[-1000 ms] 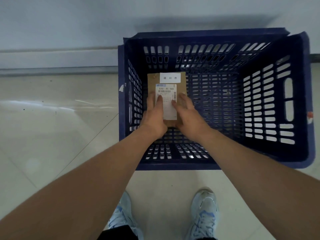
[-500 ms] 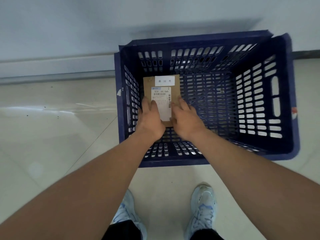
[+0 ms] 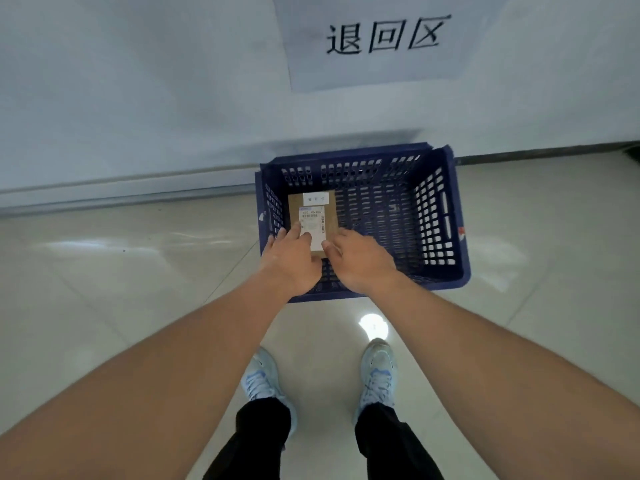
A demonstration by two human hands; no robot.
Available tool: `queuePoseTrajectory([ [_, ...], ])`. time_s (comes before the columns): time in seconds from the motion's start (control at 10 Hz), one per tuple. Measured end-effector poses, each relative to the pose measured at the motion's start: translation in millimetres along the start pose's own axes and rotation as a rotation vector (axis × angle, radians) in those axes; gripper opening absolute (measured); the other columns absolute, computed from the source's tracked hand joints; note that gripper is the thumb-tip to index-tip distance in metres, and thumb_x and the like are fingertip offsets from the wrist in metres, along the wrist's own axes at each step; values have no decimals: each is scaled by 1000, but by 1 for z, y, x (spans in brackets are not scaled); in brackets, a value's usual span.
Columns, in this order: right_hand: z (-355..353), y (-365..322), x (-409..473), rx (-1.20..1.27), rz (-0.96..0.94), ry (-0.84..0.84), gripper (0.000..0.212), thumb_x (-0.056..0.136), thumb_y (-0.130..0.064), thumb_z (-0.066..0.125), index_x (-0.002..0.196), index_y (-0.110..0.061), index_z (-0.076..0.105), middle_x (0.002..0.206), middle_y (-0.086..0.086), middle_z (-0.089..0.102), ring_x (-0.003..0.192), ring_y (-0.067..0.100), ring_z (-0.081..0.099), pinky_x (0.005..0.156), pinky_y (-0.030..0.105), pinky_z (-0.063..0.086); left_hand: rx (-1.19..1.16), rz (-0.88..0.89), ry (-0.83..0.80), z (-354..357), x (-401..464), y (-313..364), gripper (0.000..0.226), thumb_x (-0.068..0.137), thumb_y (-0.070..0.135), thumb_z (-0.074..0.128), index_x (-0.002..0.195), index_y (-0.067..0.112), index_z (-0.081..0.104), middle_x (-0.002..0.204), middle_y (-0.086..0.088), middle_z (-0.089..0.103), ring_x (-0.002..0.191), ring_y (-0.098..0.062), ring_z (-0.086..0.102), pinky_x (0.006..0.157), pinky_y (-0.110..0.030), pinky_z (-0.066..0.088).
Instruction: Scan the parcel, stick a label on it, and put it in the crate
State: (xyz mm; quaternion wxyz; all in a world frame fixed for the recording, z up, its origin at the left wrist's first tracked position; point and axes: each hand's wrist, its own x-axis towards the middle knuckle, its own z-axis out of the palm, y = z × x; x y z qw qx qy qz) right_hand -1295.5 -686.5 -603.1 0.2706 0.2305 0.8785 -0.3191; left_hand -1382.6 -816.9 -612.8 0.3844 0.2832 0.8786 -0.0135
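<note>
A dark blue slatted crate (image 3: 453,216) stands on the floor against the wall. Flat on its bottom, at the left side, lies the brown cardboard parcel (image 3: 295,206). It carries a printed shipping label (image 3: 311,220) and a small white label (image 3: 316,198) at its far end. My left hand (image 3: 292,258) and my right hand (image 3: 362,258) hang above the parcel's near end with loose fingers. Both look lifted off it, and they hide its near edge.
A white paper sign (image 3: 381,39) with black characters hangs on the wall above the crate. The rest of the crate's bottom holds nothing. My two pale shoes (image 3: 263,379) stand on the glossy tiled floor just short of the crate.
The parcel has stayed on the crate's bottom while my head rose and pulled back. Both hands, which held the parcel's near end, have come up off it.
</note>
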Motion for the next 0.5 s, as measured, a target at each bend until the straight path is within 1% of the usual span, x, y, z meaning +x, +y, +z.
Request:
queuePoseTrajectory([
  [0.1, -46, -27, -48, -28, -1, 10, 55, 108, -52, 24, 144, -27, 57, 152, 3, 53, 127, 37, 56, 99, 50, 50, 5, -13, -3, -38, -44, 19, 67, 96, 37, 42, 162, 24, 32, 171, -6, 23, 155, -36, 25, 126, -53, 23],
  [0.2, -89, -47, -96, -35, -14, 55, 51, 109, -48, 27, 144, -27, 57, 152, 4, 52, 131, 37, 54, 102, 51, 48, -9, -33, -9, -76, -90, 36, 61, 96, 35, 42, 155, 21, 44, 164, -7, 36, 149, -37, 33, 122, -54, 29],
  [0.3, -124, -63, -147, -32, -26, 80, 53, 108, -49, 26, 136, -23, 62, 143, 4, 58, 127, 37, 57, 101, 53, 49, -17, -27, 12, -115, -141, 53, 46, 97, 35, 43, 134, 13, 60, 137, -8, 53, 128, -36, 50, 111, -52, 41],
  [0.4, -159, -79, -198, -8, -32, 115, 54, 106, -51, 25, 131, -23, 63, 138, 3, 60, 125, 36, 58, 100, 54, 50, -12, -30, 14, -152, -194, 70, 49, 101, 40, 39, 135, 9, 58, 137, -10, 52, 132, -37, 48, 113, -53, 39],
  [0.5, -188, -96, -246, -22, -13, 122, 53, 108, -50, 26, 141, -23, 59, 154, 5, 52, 136, 37, 51, 109, 54, 45, 19, -35, 12, -186, -246, 85, 52, 104, 40, 35, 143, 9, 52, 153, -13, 47, 140, -37, 42, 117, -52, 32],
])
